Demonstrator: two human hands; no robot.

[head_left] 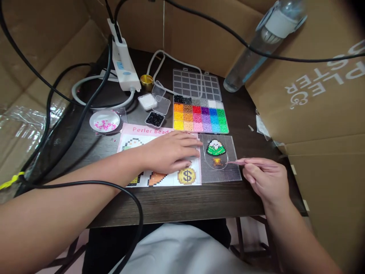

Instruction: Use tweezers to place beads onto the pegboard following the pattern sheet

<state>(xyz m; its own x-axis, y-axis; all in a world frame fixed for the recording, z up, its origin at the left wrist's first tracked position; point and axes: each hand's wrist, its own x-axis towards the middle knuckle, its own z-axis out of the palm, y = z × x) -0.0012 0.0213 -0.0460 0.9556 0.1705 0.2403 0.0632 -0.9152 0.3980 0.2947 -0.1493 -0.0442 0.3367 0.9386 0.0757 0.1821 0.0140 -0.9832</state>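
Observation:
My left hand (171,152) lies flat with fingers stretched out on the Perler Beads pattern sheet (159,179), its fingertips touching the left edge of the clear pegboard (228,173). On the pegboard sits a bead figure (216,147) in white and green with a few orange beads below it. My right hand (266,180) pinches thin pink tweezers (242,163), whose tip points left at the orange beads.
A bead organiser box (201,114) with many colours lies open behind the pegboard. A small tray of black beads (154,119), a dish of pink beads (104,121), a power strip (123,62), cables and a water bottle (256,42) crowd the dark table (185,199). Cardboard walls surround it.

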